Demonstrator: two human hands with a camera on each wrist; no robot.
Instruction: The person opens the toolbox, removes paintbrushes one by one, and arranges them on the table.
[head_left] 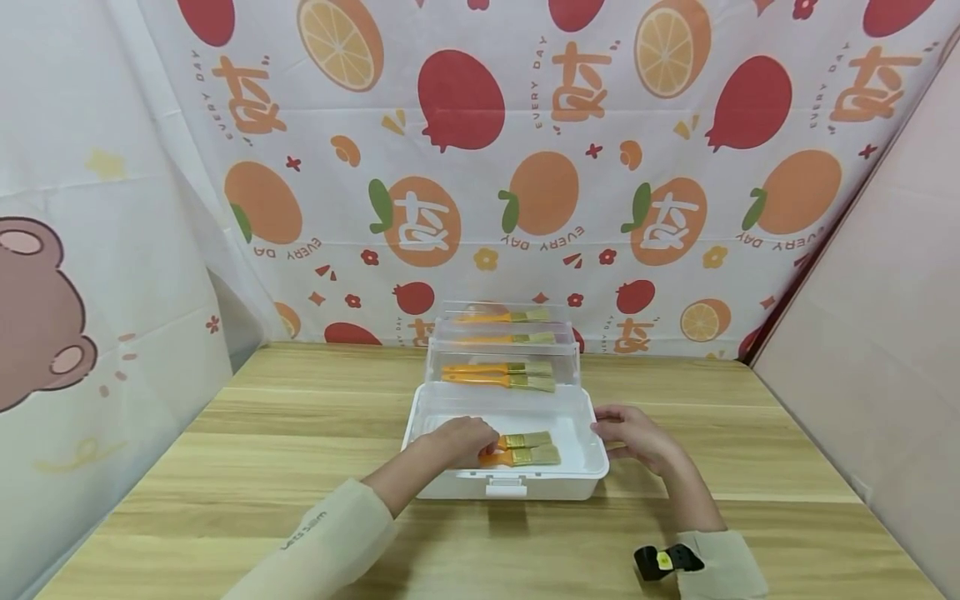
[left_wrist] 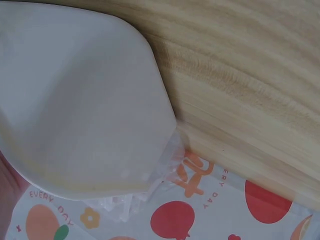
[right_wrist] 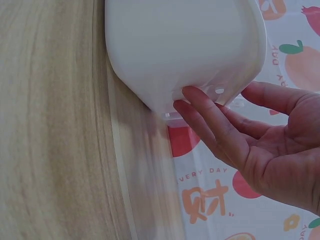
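A white plastic box (head_left: 517,486) with a front latch stands on the table, its clear lid and trays folded up behind. My left hand (head_left: 457,440) reaches inside over the front left, curled fingers at the orange handle of the upper paintbrush (head_left: 528,440), much of which it hides. Just below it lies another paintbrush (head_left: 536,455), its bristles pointing right. At the box's right side, my right hand (head_left: 637,435) holds the wall, thumb at the rim and fingers against the outside. The left wrist view shows mostly the box's outer side wall (left_wrist: 85,110).
More orange-handled paintbrushes (head_left: 487,380) lie in the clear stepped trays (head_left: 566,367) at the back of the box. A fruit-print curtain (head_left: 465,208) hangs behind the wooden table (head_left: 300,467), with pale cloth (head_left: 862,333) on both sides.
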